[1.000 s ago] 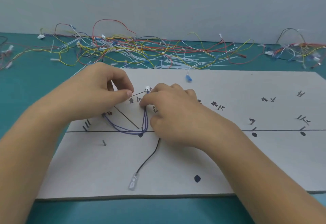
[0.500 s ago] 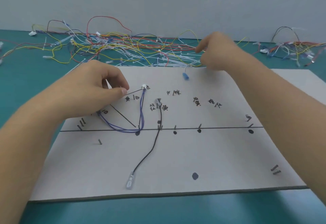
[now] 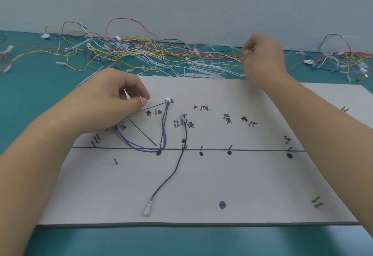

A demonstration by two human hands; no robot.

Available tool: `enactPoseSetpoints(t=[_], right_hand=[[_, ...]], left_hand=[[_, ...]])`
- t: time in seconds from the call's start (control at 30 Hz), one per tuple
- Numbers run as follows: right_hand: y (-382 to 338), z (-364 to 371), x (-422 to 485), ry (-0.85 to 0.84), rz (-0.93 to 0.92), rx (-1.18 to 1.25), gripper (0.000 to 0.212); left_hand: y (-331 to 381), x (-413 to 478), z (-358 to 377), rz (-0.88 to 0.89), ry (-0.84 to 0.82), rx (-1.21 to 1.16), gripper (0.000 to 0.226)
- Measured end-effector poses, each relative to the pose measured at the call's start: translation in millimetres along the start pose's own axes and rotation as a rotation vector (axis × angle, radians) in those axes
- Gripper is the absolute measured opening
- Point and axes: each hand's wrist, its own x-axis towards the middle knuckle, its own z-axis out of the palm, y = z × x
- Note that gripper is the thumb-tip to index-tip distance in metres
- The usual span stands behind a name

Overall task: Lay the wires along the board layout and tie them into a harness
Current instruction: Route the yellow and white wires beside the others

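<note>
The board [image 3: 201,185] is lying flat on the teal worktop [image 3: 30,94]. On it, the purple wires [image 3: 164,126] are running from a white connector [image 3: 168,100] down to the drawn line, then curving toward the worktop's left edge and ending under the left hand [image 3: 109,102]. That hand is resting on the board, fingers curled and thumb against forefinger; whether it is gripping anything cannot be told. The black wire [image 3: 177,167] is trailing toward the near edge. The right hand [image 3: 264,60] is pinching strands of the loose wires [image 3: 141,52] heaped along the far edge, among white cable ties [image 3: 212,68].
</note>
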Motion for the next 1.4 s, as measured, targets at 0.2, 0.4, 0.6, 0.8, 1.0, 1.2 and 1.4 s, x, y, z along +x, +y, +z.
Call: enactPoseSetpoints(t=[0.2, 0.4, 0.6, 0.8, 1.0, 1.2, 1.4], right_hand=[[-28, -37, -22, 0.270, -0.047, 0.406, 0.015], [-62, -67, -80, 0.261, -0.237, 0.669, 0.020], [-82, -86, -125, -0.053, -0.225, 1.156, 0.016], [-88, -61, -146, -0.443, -0.022, 1.401, 0.016], [-91, -45, -161, -0.420, -0.346, 1.006, 0.019], [-98, -41, -177, -0.521, -0.346, 0.859, 0.009], [-100, -46, -178, -0.556, -0.051, 1.113, 0.007]], left_hand=[[-2, 1, 0, -0.020, 0.050, -0.023, 0.012], [-1, 0, -2, -0.011, 0.159, -0.118, 0.012], [18, -7, -11, 0.064, 0.160, -0.354, 0.009], [42, -17, -4, 0.073, -0.201, -0.801, 0.038], [54, -18, 10, -0.014, -0.125, -1.010, 0.023], [55, -20, 11, -0.085, -0.025, -0.987, 0.016], [54, -20, 10, -0.055, -0.024, -0.998, 0.014]])
